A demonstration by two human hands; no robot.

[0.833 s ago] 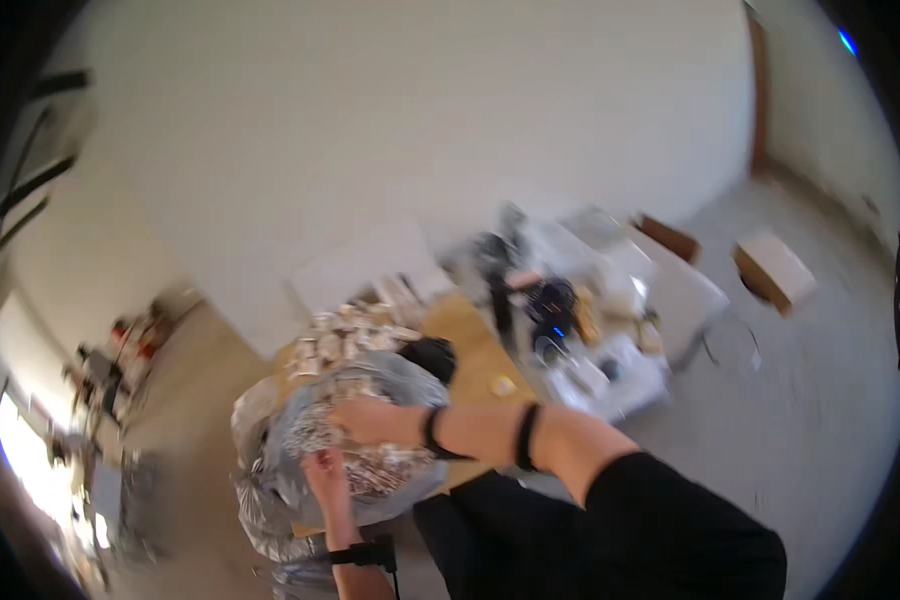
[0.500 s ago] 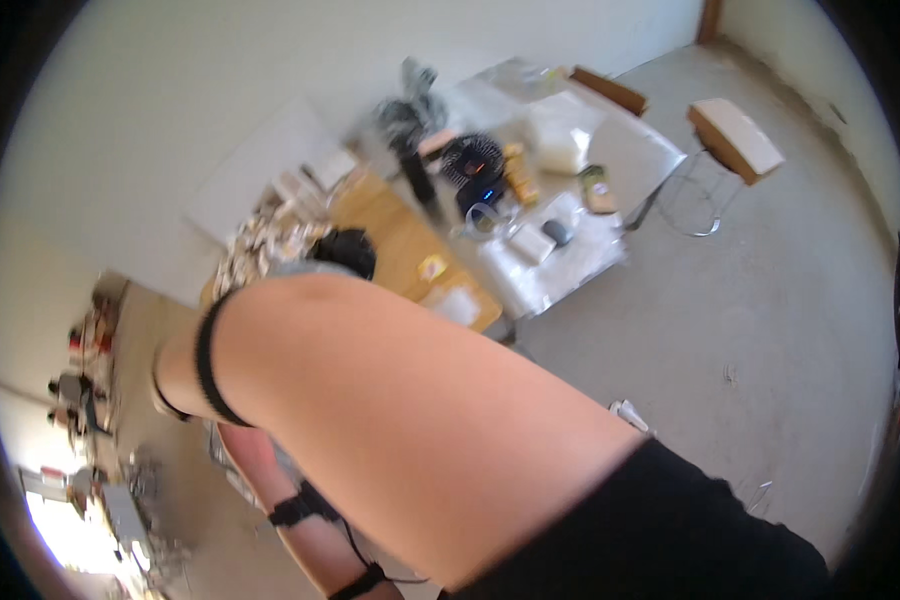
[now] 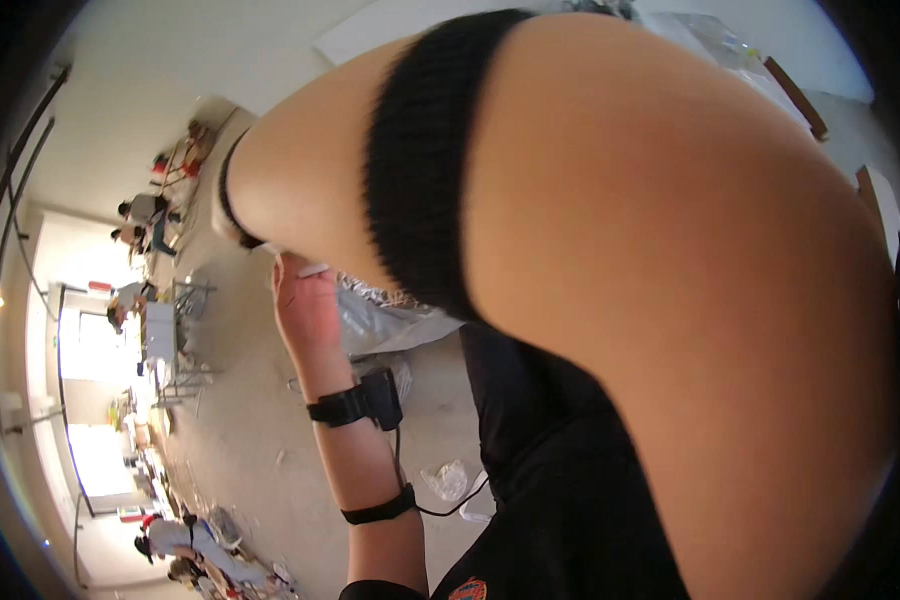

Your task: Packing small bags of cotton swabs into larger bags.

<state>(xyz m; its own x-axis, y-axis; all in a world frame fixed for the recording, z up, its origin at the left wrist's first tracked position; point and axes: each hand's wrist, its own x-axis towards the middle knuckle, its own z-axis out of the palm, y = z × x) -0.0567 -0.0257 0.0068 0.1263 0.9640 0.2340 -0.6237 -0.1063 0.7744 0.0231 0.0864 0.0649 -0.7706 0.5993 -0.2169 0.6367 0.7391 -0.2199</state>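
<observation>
Grey bag [image 3: 385, 332] sits near the left hand [image 3: 308, 308], likely for easy reach; its and the right hand's [image 3: 224, 222] grip, I cannot tell.

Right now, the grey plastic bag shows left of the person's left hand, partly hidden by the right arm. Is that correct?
The side is wrong: in the head view, the grey plastic bag shows right of the left hand, partly hidden by the right arm.

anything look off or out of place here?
Yes: a crumpled whitish translucent wad, probably plastic, lies on the grey concrete floor, like dropped litter. Also, the bare right arm with black bands sprawls across the view, hiding part of the translucent grey plastic bag.
</observation>
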